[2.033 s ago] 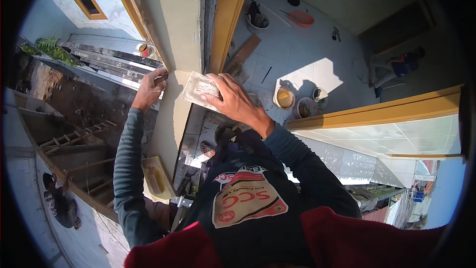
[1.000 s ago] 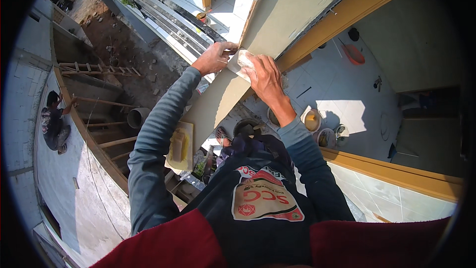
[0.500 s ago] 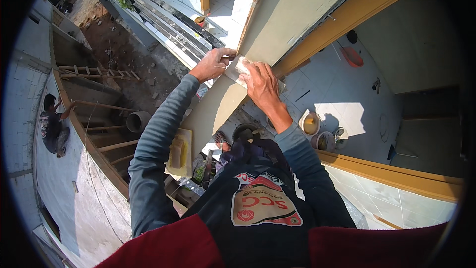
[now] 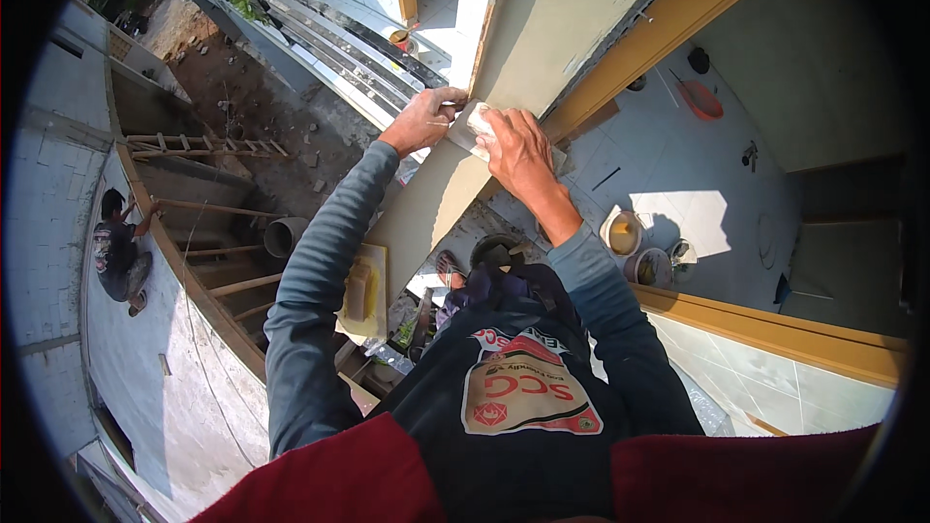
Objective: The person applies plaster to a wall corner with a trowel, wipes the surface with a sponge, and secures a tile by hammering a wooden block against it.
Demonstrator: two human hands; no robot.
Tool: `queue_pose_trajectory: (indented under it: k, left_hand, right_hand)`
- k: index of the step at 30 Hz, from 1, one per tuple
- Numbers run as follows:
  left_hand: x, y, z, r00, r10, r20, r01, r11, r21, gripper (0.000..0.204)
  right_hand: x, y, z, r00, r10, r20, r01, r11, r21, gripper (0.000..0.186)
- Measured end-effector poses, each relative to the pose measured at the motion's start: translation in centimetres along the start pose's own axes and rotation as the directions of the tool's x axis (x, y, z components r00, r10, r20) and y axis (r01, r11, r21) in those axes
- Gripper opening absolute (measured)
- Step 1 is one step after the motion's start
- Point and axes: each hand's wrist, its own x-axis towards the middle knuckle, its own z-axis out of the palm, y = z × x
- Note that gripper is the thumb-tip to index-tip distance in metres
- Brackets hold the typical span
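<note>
My right hand [image 4: 525,160] is wrapped round the whitish handle of a flat plastering trowel [image 4: 467,133]. Its blade lies against the plastered wall strip [image 4: 547,29], across the corner edge. Just left of the blade is my left hand [image 4: 426,120], its fingers bent and pressed together at the lower end of a thin wooden batten [image 4: 489,15] along the wall's edge. What exactly those fingers hold is hidden. Below the blade, the beige coat [image 4: 460,189] ends in a wavy line beside bare, smooth surface.
A square board with a yellow-stained face and a block-like grip [image 4: 360,292] stands beside my left forearm. An orange door frame [image 4: 668,34] rises on the right. Buckets [image 4: 621,230] and an orange basin [image 4: 699,100] sit on the tiled floor. Far left, another person [image 4: 118,252] crouches at a ledge.
The view has shifted slightly, so the surroundings sit a little further right. The trowel has barely moved on the wall, and both hands keep their places.
</note>
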Motion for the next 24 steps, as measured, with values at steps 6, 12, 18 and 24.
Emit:
queue_pose_trajectory:
  k: [6, 12, 18, 24]
  left_hand:
    - [-0.4, 0.5, 0.1, 0.999, 0.051, -0.007, -0.051, 0.998, -0.045, 0.043]
    - [-1.1, 0.6, 0.0, 1.0, 0.012, -0.007, -0.012, 0.996, -0.087, 0.045]
    - [-0.3, 0.2, 0.0, 1.0, -0.02, 0.025, 0.02, 1.0, -0.002, 0.046]
    - [-0.2, -0.3, -0.1, 0.996, 0.086, -0.024, -0.087, 0.996, -0.018, 0.048]
  right_hand:
    - [-0.4, 0.0, -0.2, 1.0, -0.003, -0.013, 0.002, 1.0, -0.022, 0.036]
    - [-2.9, 0.1, -2.9, 1.0, 0.022, 0.014, -0.021, 0.998, -0.065, 0.035]
    - [-3.2, 0.9, -3.5, 0.997, 0.03, -0.066, -0.028, 0.999, 0.033, 0.035]
    - [-1.0, -0.1, -0.4, 0.998, -0.024, -0.051, 0.025, 0.999, 0.028, 0.035]
